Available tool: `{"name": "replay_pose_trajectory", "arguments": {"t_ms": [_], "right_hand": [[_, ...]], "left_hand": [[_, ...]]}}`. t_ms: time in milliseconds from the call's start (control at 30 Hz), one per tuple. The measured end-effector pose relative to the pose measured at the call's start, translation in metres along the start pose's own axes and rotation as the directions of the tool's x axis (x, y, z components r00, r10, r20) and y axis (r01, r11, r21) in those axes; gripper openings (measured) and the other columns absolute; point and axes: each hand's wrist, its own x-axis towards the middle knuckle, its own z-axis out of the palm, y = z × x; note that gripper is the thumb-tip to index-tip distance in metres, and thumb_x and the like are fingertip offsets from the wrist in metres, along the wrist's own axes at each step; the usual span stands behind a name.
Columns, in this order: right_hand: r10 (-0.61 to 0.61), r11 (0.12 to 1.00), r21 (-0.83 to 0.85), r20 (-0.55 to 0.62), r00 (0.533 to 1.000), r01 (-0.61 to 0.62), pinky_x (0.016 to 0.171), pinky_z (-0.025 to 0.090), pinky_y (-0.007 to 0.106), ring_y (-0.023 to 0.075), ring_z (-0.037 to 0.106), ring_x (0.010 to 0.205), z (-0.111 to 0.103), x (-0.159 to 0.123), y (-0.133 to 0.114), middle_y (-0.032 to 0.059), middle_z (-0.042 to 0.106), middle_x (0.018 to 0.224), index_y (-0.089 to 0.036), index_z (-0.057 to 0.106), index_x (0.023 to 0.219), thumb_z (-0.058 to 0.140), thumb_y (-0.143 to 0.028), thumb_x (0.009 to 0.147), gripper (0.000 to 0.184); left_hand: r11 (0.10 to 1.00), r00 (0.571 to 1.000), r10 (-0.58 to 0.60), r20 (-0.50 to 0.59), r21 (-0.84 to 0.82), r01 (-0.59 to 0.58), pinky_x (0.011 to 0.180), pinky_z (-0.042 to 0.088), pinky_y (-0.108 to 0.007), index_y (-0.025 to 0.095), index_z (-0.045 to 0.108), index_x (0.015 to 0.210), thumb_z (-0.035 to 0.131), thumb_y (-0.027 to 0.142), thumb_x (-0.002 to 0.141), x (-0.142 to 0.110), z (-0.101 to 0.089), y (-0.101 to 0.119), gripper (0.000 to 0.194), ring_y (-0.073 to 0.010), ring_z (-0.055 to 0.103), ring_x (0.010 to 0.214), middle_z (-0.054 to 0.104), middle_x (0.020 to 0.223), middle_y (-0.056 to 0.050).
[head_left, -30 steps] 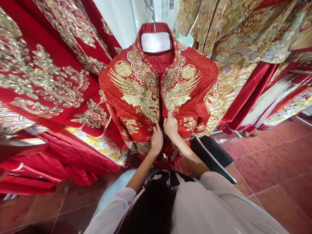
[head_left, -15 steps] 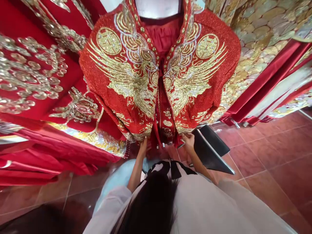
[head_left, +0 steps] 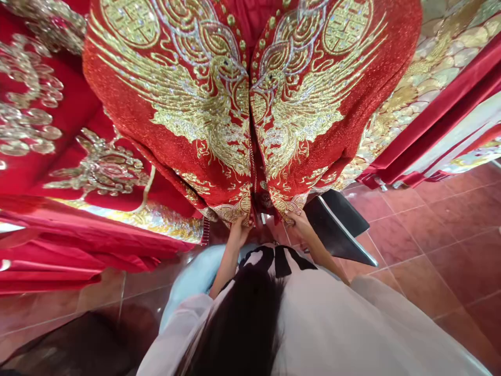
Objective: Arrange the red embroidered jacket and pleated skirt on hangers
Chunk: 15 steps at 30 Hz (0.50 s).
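A red jacket [head_left: 188, 99] with gold and silver phoenix embroidery hangs in front of me and fills the upper view. Its two front panels meet along a centre seam. My left hand [head_left: 239, 225] pinches the bottom hem of the left panel. My right hand [head_left: 298, 219] grips the bottom hem of the right panel. Both hands are low, close together, just under the hem edge, with the fingers curled into the cloth.
More red and gold embroidered garments [head_left: 43, 136] hang at the left, and gold scaled ones [head_left: 438, 57] at the right. A black chair seat [head_left: 336, 224] stands just right of my hands. The floor [head_left: 430, 245] is red-brown tile.
My hands have slid down the front opening from mid-chest to the bottom hem. The view has moved closer, and the jacket's collar and hanger have gone out of the top.
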Motion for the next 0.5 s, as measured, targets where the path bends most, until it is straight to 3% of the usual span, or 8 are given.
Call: {"name": "replay_pose_trajectory", "arguments": {"t_ms": [167, 300, 500], "right_hand": [[0.011, 0.999, 0.041, 0.042, 0.999, -0.013, 0.076, 0.052, 0.026, 0.0135, 0.065, 0.077, 0.024, -0.012, -0.003, 0.0003, 0.070, 0.086, -0.018, 0.063, 0.090, 0.079, -0.018, 0.054, 0.039], [0.045, 0.992, 0.118, 0.039, 0.998, -0.049, 0.067, 0.053, 0.026, 0.0120, 0.062, 0.063, 0.042, -0.018, -0.005, -0.0030, 0.069, 0.074, -0.019, 0.064, 0.091, 0.080, -0.012, 0.048, 0.047], [0.074, 0.987, 0.136, 0.052, 0.996, -0.081, 0.068, 0.054, 0.028, 0.0144, 0.064, 0.067, 0.053, -0.018, 0.006, 0.0006, 0.070, 0.077, -0.016, 0.064, 0.081, 0.080, -0.012, 0.048, 0.038]], "left_hand": [[0.999, 0.999, -0.035, 0.011, -0.037, 0.035, 0.057, 0.045, -0.021, 0.015, 0.055, 0.068, 0.067, 0.021, 0.066, -0.016, 0.024, -0.003, 0.014, -0.0071, 0.048, 0.053, 0.058, 0.066, 0.002], [0.999, 1.000, -0.029, 0.006, -0.036, 0.029, 0.058, 0.044, -0.021, 0.016, 0.057, 0.074, 0.069, 0.021, 0.068, -0.023, 0.035, -0.007, 0.014, -0.0087, 0.052, 0.059, 0.059, 0.072, 0.002], [0.998, 0.999, -0.049, 0.013, -0.032, 0.049, 0.063, 0.046, -0.023, 0.015, 0.057, 0.073, 0.073, 0.021, 0.067, -0.031, 0.048, -0.015, 0.019, -0.0101, 0.056, 0.065, 0.060, 0.071, 0.001]]}}
